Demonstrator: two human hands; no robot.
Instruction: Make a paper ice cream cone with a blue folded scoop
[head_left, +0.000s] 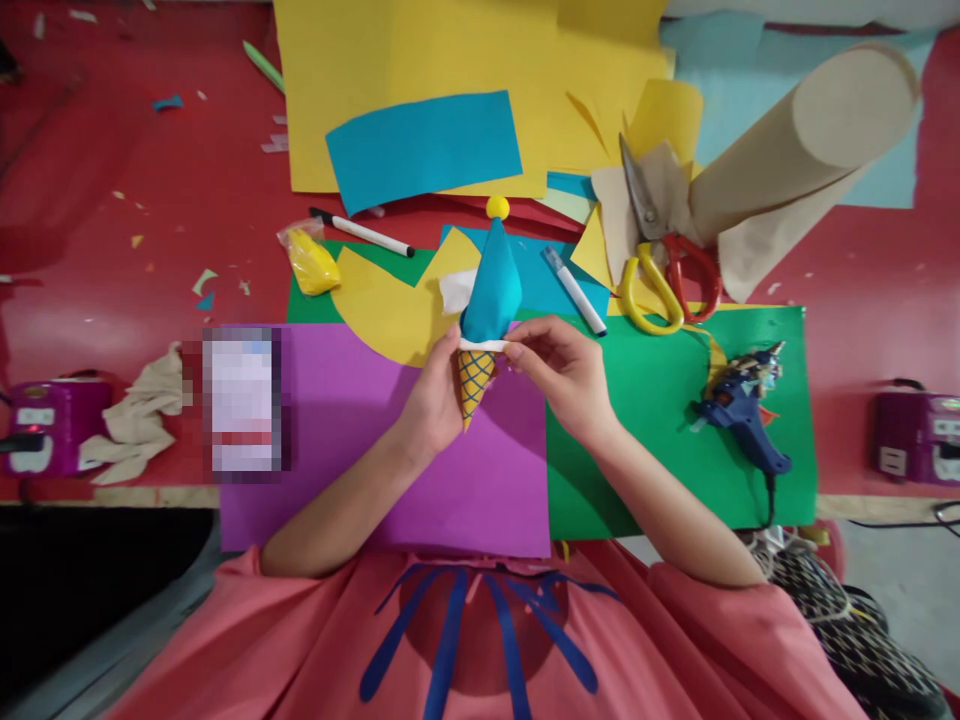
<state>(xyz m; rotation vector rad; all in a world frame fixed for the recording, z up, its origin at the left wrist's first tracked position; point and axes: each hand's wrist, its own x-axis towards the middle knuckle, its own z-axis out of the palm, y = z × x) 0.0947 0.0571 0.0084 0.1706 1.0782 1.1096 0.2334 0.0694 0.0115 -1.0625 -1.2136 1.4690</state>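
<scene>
Between my two hands is a paper ice cream cone [491,290], held over the purple sheet [337,440]. Its upper part is a blue pointed cone with a yellow ball on the tip. Below, the yellow cone has a dark crisscross pattern and points toward me. A white strip [482,346] runs round the joint. My left hand [435,395] grips the joint from the left, thumb by the strip's end. On the other side my right hand [564,375] pinches the strip's right end between thumb and fingertips.
Scissors [660,250] and a rolled beige sheet [795,150] lie at the back right. A blue glue gun [750,415] rests on the green sheet [630,460]. Two markers, a yellow packet [311,260], a blurred-out phone-like rectangle [241,400] and crumpled beige cloth [146,420] are around.
</scene>
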